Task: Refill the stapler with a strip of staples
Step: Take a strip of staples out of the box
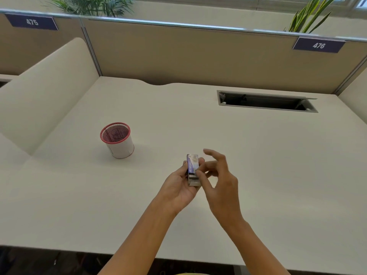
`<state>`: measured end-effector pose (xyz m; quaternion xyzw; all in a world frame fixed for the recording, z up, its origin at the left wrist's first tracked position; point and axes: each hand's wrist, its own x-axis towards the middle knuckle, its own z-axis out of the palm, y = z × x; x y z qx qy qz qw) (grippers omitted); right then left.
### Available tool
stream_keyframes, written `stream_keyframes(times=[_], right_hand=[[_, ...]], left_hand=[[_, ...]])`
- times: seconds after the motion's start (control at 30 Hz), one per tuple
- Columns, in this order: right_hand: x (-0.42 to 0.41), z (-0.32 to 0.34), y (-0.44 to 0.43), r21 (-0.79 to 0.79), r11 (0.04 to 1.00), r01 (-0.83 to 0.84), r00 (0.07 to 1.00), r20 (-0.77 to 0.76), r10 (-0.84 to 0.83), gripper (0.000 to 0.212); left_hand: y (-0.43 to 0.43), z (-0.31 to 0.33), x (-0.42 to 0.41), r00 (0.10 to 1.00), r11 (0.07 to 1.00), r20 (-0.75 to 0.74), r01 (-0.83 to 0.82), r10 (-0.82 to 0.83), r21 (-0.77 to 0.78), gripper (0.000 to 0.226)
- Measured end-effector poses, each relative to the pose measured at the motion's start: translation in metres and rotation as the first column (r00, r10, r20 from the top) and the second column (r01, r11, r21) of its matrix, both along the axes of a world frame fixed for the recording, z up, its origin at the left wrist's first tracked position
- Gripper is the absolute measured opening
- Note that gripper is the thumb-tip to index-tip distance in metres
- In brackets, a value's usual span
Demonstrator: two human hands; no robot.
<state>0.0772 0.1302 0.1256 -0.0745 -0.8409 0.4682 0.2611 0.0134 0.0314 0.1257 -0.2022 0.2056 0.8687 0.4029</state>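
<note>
My left hand [178, 185] holds a small purple and white staple box [192, 162] above the white desk. The box's inner tray [193, 180] is slid partly out toward me, with grey staples showing in it. My right hand [216, 175] is just to the right of the box; its thumb and a fingertip pinch at the tray's edge while the other fingers spread upward. No stapler is visible on the desk.
A red-rimmed mesh pen cup [118, 140] stands to the left on the desk [258, 165]. A cable slot [266, 101] is open at the back right. Beige partitions with number plates 475 and 476 bound the desk behind and at the left.
</note>
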Motion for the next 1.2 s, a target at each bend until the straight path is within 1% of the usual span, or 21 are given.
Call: stream_keyframes(times=[0.07, 0.1, 0.13, 0.2, 0.23, 0.27, 0.3, 0.33, 0.37, 0.4, 0.43, 0.47, 0.5, 0.53, 0.57, 0.63, 0.73, 0.83, 1.03, 1.13, 1.2], right_hand=[[0.0, 0.002, 0.001, -0.29, 0.956, 0.047, 0.998, 0.044, -0.035, 0.045], [-0.001, 0.004, 0.003, -0.457, 0.888, 0.058, 0.997, 0.08, -0.024, 0.043], [0.0, 0.004, 0.005, -0.621, 0.783, 0.051, 0.995, 0.1, 0.015, 0.042], [0.002, 0.005, 0.009, -0.872, 0.489, -0.014, 0.989, 0.059, 0.133, 0.043], [0.003, 0.006, 0.011, -0.933, 0.357, -0.045, 0.985, 0.019, 0.174, 0.043], [0.004, 0.006, 0.012, -0.961, 0.268, -0.066, 0.981, -0.013, 0.195, 0.042], [0.006, 0.006, 0.013, -0.969, 0.234, -0.075, 0.978, -0.025, 0.207, 0.041], [0.007, 0.006, 0.011, -0.96, 0.27, -0.078, 0.977, -0.019, 0.214, 0.039], [0.01, 0.005, 0.009, -0.907, 0.414, -0.074, 0.98, 0.012, 0.201, 0.036], [0.013, 0.005, 0.006, -0.76, 0.647, -0.059, 0.988, 0.049, 0.148, 0.032], [0.015, 0.003, 0.004, -0.489, 0.872, -0.03, 0.997, 0.05, 0.062, 0.031], [0.018, -0.001, 0.003, -0.182, 0.983, -0.014, 1.0, -0.005, 0.013, 0.036], [0.021, -0.007, 0.001, 0.061, 0.998, 0.0, 0.998, -0.068, 0.004, 0.044], [0.022, -0.011, 0.0, 0.193, 0.981, 0.0, 0.995, -0.099, 0.02, 0.05], [0.022, -0.014, -0.001, 0.253, 0.967, -0.004, 0.994, -0.108, 0.032, 0.055], [0.021, -0.019, -0.002, 0.298, 0.954, 0.017, 0.991, -0.131, 0.024, 0.059], [0.018, -0.02, -0.002, 0.325, 0.945, 0.038, 0.989, -0.15, 0.012, 0.061], [0.014, -0.017, -0.002, 0.313, 0.949, 0.029, 0.989, -0.149, 0.019, 0.061], [0.006, -0.017, 0.007, 0.208, 0.978, 0.036, 0.997, -0.073, -0.021, 0.071], [0.001, -0.014, 0.014, 0.188, 0.981, -0.046, 0.998, -0.029, 0.052, 0.081], [-0.002, -0.013, 0.021, 0.176, 0.977, -0.123, 0.992, 0.044, 0.117, 0.092]], left_hand=[[0.001, 0.001, 0.001, 1.0, 1.0, 0.008, -0.019, 0.019, 0.0, 0.039], [0.001, 0.002, 0.002, 1.0, 1.0, 0.014, -0.027, 0.027, 0.006, 0.04], [0.002, 0.003, 0.002, 0.999, 0.999, 0.018, -0.033, 0.033, 0.007, 0.04], [0.001, 0.004, 0.003, 1.0, 0.999, 0.008, -0.026, 0.027, -0.031, 0.042], [0.001, 0.004, 0.003, 1.0, 0.998, -0.002, -0.02, 0.02, -0.055, 0.043], [0.0, 0.004, 0.003, 1.0, 0.998, -0.009, -0.018, 0.017, -0.063, 0.044], [0.0, 0.004, 0.002, 1.0, 0.998, -0.013, -0.019, 0.019, -0.065, 0.043], [0.0, 0.004, 0.002, 1.0, 0.997, -0.016, -0.023, 0.022, -0.069, 0.043], [0.001, 0.003, 0.002, 1.0, 0.997, -0.016, -0.026, 0.025, -0.074, 0.042], [0.001, 0.004, 0.003, 0.999, 0.997, -0.014, -0.031, 0.03, -0.072, 0.042], [0.0, 0.004, 0.002, 0.999, 0.997, -0.011, -0.035, 0.034, -0.062, 0.041], [0.0, 0.003, 0.002, 0.999, 0.998, -0.008, -0.035, 0.034, -0.052, 0.042], [0.0, 0.002, 0.002, 1.0, 0.998, -0.01, -0.03, 0.029, -0.047, 0.042], [-0.001, 0.002, 0.001, 1.0, 0.999, -0.017, -0.02, 0.019, -0.048, 0.043], [0.0, 0.001, 0.002, 1.0, 0.998, -0.027, -0.009, 0.008, -0.057, 0.043], [0.001, 0.001, 0.004, 0.999, 0.998, -0.032, -0.006, 0.004, -0.069, 0.042], [0.002, 0.0, 0.005, 1.0, 0.998, -0.021, -0.014, 0.013, -0.068, 0.037], [0.002, -0.004, 0.005, 0.998, 0.994, -0.056, -0.009, 0.003, -0.105, 0.037], [0.004, -0.007, 0.008, 0.984, 0.976, -0.154, 0.055, -0.089, -0.211, 0.039], [0.003, -0.007, 0.009, 0.969, 0.953, -0.215, 0.056, -0.124, -0.298, 0.039], [0.003, -0.008, 0.008, 0.958, 0.938, -0.238, 0.073, -0.161, -0.34, 0.04]])
